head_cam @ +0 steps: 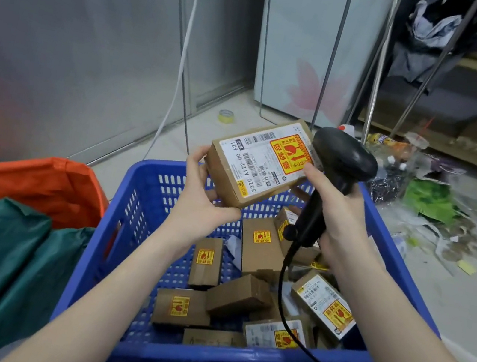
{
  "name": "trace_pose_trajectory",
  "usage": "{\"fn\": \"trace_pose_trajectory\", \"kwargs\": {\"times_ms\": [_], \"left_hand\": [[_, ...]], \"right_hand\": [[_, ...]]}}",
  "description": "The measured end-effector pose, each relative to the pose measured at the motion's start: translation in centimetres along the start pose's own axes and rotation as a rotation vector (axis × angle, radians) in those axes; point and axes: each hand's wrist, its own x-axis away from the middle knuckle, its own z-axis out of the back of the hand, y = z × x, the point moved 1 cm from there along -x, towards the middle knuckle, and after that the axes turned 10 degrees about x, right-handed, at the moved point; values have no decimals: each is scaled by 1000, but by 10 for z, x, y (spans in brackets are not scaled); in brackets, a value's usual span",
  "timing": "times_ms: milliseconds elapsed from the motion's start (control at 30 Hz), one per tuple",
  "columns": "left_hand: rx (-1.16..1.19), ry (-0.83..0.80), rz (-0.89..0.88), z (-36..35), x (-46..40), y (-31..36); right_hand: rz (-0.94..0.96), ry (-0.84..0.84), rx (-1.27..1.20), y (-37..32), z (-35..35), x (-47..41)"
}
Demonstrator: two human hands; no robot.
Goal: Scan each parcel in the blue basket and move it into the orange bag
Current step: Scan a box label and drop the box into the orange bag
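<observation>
Fingers of the left hand (200, 203) curl round a cardboard parcel (258, 160), holding it label-up above the far end of the blue basket (146, 197). The right hand (340, 217) grips a black scanner (334, 178) just right of the parcel, thumb touching its label. More parcels (260, 249) lie in the basket; the orange bag (28, 183) sits to its left.

Both bare forearms reach forward and up, the left hand (201, 198) with thumb and fingers clamped in a pinching grip, the right hand (340, 217) curled tight, thumb extended.
</observation>
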Motion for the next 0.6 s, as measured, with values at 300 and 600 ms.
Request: {"fn": "trace_pose_trajectory", "kwargs": {"times_ms": [300,600], "left_hand": [[-43,-154,81,-4,-11,-5],[93,151,180,-2,-20,-10]], "right_hand": [[31,55,72,7,9,-17],[76,-62,320,16,3,-9]]}}
